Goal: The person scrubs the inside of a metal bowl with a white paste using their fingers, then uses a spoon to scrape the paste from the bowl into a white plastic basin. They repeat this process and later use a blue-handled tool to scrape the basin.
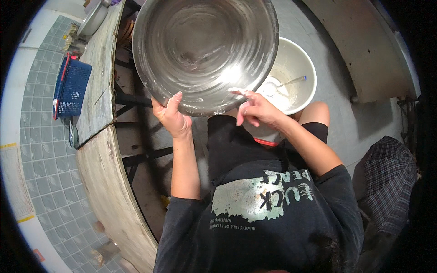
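A large round metal basin (205,41) is tilted up before me, its inside smeared with whitish streaks. My left hand (173,117) grips its near-left rim, thumb on the inner side and fingers behind. Over the near-right rim, my right hand (261,111) has its fingers apart; the extended fingertips carry white paste and lie against or just above the metal. Beyond the right hand stands a white bucket (312,70), partly covered by the basin. White matter coats its bottom, and a spoon with a blue-tipped handle (294,81) rests inside.
Along the left runs a worn wooden table (99,68) on dark metal legs, bearing a blue plastic basket (75,87) and a pale bowl (94,19). A large panel-like surface (368,51) occupies the upper right. A checked umbrella (385,181) is at the lower right.
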`<state>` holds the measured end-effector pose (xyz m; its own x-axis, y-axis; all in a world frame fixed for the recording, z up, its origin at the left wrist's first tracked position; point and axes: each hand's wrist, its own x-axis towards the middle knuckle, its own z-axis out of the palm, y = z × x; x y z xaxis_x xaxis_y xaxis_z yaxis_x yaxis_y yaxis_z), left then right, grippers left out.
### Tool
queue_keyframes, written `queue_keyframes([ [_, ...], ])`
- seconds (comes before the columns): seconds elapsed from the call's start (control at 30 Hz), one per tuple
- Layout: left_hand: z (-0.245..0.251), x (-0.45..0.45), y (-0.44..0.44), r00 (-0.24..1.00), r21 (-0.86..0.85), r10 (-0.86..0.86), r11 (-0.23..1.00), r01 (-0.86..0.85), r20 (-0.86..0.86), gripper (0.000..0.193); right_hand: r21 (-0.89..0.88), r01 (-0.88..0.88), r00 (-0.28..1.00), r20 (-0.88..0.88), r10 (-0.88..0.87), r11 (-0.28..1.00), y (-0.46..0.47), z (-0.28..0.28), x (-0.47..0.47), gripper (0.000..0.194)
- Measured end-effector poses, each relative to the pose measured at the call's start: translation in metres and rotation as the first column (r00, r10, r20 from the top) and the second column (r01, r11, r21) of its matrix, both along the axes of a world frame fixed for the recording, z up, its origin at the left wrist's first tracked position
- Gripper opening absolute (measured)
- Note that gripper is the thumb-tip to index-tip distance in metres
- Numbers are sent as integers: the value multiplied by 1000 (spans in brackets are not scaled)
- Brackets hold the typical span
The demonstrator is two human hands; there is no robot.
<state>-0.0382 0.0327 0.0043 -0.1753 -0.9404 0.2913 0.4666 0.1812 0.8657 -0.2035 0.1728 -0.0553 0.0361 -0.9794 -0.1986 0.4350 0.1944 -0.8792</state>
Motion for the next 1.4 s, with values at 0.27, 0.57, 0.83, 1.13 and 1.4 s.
queue_keyframes([
  [0.27,-1,-6,8,998,29,-48,998,49,-52,43,80,-30,878,479,-12,996,-36,11,41,67],
  [0.57,-15,-2,3,984,42,-109,992,116,-138,36,208,-29,880,470,-74,978,-36,15,61,80],
  [0.83,-31,4,-7,968,128,-140,977,169,-209,36,144,-98,737,676,-25,985,-33,23,75,78],
  [1.13,-50,2,-14,975,265,-56,958,113,-214,40,80,-78,604,796,-17,994,-33,19,79,60],
  [1.4,-67,19,-29,989,343,-78,932,116,-122,40,166,23,860,500,-104,986,-22,4,46,56],
])
